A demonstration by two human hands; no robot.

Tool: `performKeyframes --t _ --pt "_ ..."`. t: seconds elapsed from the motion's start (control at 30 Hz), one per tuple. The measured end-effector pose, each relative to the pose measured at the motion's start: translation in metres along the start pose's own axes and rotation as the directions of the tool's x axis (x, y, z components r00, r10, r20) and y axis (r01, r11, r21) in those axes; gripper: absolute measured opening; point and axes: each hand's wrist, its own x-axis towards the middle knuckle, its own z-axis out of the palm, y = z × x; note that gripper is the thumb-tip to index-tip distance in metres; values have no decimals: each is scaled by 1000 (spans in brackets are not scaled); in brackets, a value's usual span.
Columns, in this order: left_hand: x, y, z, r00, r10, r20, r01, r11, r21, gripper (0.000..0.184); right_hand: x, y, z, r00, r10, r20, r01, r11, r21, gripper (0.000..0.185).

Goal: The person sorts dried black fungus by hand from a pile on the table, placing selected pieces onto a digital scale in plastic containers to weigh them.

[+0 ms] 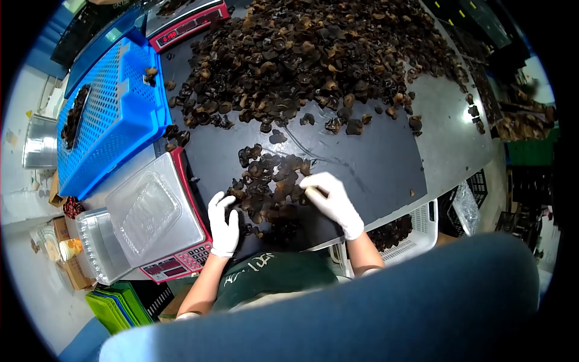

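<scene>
a scale [184, 232] sits left of the left hand [224, 232], gloved and spread beside the small pile of dark pieces [274, 187] on the bench [446, 139]. the right hand [335, 202] curls at the pile's right edge; whether it pinches a piece, i cannot tell. a light touch should part pieces best, the left fencing strays.

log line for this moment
left white-gloved hand: open, left of small brown curled-piece heap | right white-gloved hand: heap's right edge, grip unclear | red silver-topped scale: clear plastic tray on top
</scene>
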Motion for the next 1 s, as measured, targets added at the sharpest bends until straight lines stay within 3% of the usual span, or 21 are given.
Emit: performKeyframes --t 0.03,0.1,0.13,0.2,0.23,0.3,0.37,0.4,0.43,0.5,0.6,0.63,0.7,0.73,0.83,0.9,0.97,1.0 --pt "-3 -7 3 997 -62 -36 61 998 -25 34 6 9 0 993 60 -99 -65 997 -51 14" --pt "-12 -20 10 996 -89 -30 87 995 -38 44 28 29 1 969 23 -247 -52 992 -114 14" --pt "-15 -22 13 994 -103 -26 102 995 -19 48 40 43 5 946 126 -299 -151 987 -61 15" --pt "-18 -24 16 986 -163 27 164 983 -79 59 74 59 9 918 21 -395 -54 996 -71 20" --pt "-20 -25 17 984 -172 55 174 984 -39 62 90 68 12 893 -111 -436 -16 961 -275 25" --pt "-23 -26 18 995 -100 29 99 995 20 65 115 83 25 849 -214 -484 -42 884 -465 29" --pt "-24 -29 19 994 -99 40 97 994 52 67 130 108 34 903 -287 -319 11 759 -651 32" --pt "-24 -28 19 995 -90 40 87 994 67 67 137 109 33 907 -251 -338 60 872 -485 28" --pt "-24 -28 20 996 -83 38 80 994 81 68 141 109 33 926 -192 -326 14 879 -477 20" --pt "-26 -30 24 997 -70 26 67 993 98 68 147 102 40 919 -39 -392 -46 978 -205 15" --pt "-26 -27 27 995 -100 20 98 990 107 68 155 68 59 905 -192 -378 120 971 -208 13" --pt "-26 -27 28 995 -97 19 94 989 112 68 156 62 67 933 -163 -321 103 975 -195 15" --pt "-26 -27 28 995 -96 24 92 989 120 67 162 75 84 957 -184 -223 88 921 -380 20" --pt "-25 -27 29 995 -94 16 92 989 119 67 164 81 89 972 -113 -207 14 904 -427 26" --pt "-23 -31 31 995 -101 0 101 988 113 65 174 84 91 986 -2 -170 -83 864 -496 26" --pt "-24 -31 31 994 -113 -7 113 988 107 64 178 82 84 986 -20 -163 -74 830 -552 20" --pt "-23 -31 32 989 -146 -36 149 985 92 61 179 68 61 985 167 -38 -172 951 -258 14" --pt "-22 -31 32 989 -146 -39 149 985 88 61 173 58 48 981 176 -80 -182 979 -89 16"
